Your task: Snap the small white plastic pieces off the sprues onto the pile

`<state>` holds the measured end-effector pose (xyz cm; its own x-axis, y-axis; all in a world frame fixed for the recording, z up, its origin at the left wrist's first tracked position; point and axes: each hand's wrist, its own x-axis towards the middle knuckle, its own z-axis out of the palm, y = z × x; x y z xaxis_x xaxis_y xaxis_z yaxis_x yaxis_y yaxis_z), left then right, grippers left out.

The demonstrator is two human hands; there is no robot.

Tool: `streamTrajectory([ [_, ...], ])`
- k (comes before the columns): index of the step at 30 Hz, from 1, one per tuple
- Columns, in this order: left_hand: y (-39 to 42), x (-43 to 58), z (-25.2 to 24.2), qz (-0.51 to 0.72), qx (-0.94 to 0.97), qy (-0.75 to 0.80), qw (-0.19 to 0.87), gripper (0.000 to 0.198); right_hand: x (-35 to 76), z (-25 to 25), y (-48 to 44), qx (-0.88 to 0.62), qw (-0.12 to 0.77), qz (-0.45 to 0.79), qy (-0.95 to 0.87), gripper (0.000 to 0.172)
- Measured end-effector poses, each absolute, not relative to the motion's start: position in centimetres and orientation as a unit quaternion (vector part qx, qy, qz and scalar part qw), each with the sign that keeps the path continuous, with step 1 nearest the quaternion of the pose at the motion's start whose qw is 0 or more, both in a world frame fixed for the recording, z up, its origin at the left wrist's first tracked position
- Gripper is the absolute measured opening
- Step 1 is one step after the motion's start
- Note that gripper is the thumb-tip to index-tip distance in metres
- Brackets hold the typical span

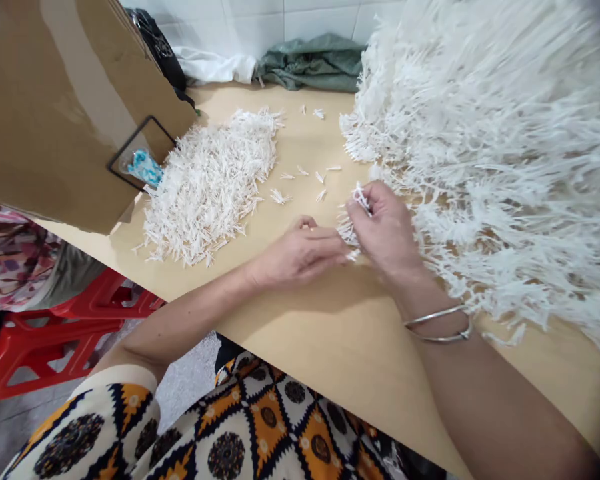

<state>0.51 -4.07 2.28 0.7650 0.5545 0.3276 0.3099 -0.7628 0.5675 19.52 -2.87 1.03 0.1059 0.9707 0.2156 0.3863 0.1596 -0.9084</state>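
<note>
My right hand (386, 230) is closed in a pinch on a small white branched plastic piece (361, 198), just above the table. Close by on the left, my left hand (303, 253) lies low over the table with fingers stretched toward the right hand and the thumb apart. Its fingertips are beside a few more white pieces (347, 230) between the two hands; whether they touch them is hard to make out. A large heap of white branched strands (490, 133) rises to the right, and a flatter pile of short white pieces (213, 187) spreads to the left.
Several loose bits (281, 197) dot the tan table (305, 327). A cardboard box (75, 100) stands at the left, beside a black wire frame (130, 143) and a blue-and-white item (147, 167). Green cloth (313, 61) lies along the tiled wall. Red stools (80, 313) stand below left, near a person's patterned clothing (15, 260).
</note>
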Motion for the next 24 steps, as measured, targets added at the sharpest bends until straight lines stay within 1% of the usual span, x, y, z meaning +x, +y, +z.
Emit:
streamTrajectory([
  [2, -4.2, 0.8, 2.2, 0.258, 0.911, 0.221, 0.234, 0.037, 20.1, 0.8, -2.6, -0.566, 0.487, 0.329, -0.577, 0.025],
  [3, -4.0, 0.6, 2.0, 0.283, 0.898, 0.251, 0.225, 0.038, 20.3, 0.7, -2.6, -0.555, 0.489, 0.354, -0.572, 0.025],
  [7, -1.4, -1.3, 0.7, 0.41, 0.761, 0.474, 0.167, 0.048, 20.8, 0.7, -2.7, -0.489, 0.495, 0.443, -0.565, 0.023],
  [9, -0.4, -2.2, 0.2, 0.434, 0.727, 0.518, 0.123, 0.044, 20.6, 1.0, -2.9, -0.474, 0.492, 0.457, -0.569, 0.024],
  [11, -0.3, -2.4, 0.0, 0.43, 0.74, 0.507, 0.096, 0.046, 20.5, 1.3, -3.0, -0.47, 0.487, 0.461, -0.574, 0.026],
  [13, -0.9, -1.9, 0.1, 0.404, 0.788, 0.454, 0.099, 0.05, 20.2, 1.4, -3.1, -0.457, 0.483, 0.473, -0.579, 0.028],
  [16, -1.9, -0.7, 0.3, 0.357, 0.848, 0.371, 0.125, 0.038, 19.9, 1.1, -3.2, -0.414, 0.487, 0.504, -0.581, 0.029],
  [19, -2.4, 0.0, 0.5, 0.309, 0.866, 0.364, 0.151, 0.04, 19.7, 0.8, -3.2, -0.394, 0.494, 0.516, -0.578, 0.028],
  [21, -2.5, 0.0, 0.8, 0.28, 0.871, 0.368, 0.167, 0.041, 19.7, 0.7, -3.3, -0.418, 0.486, 0.492, -0.589, 0.026],
  [24, -2.8, 0.0, 1.5, 0.246, 0.889, 0.333, 0.194, 0.042, 19.6, 0.8, -3.4, -0.497, 0.466, 0.397, -0.616, 0.022],
])
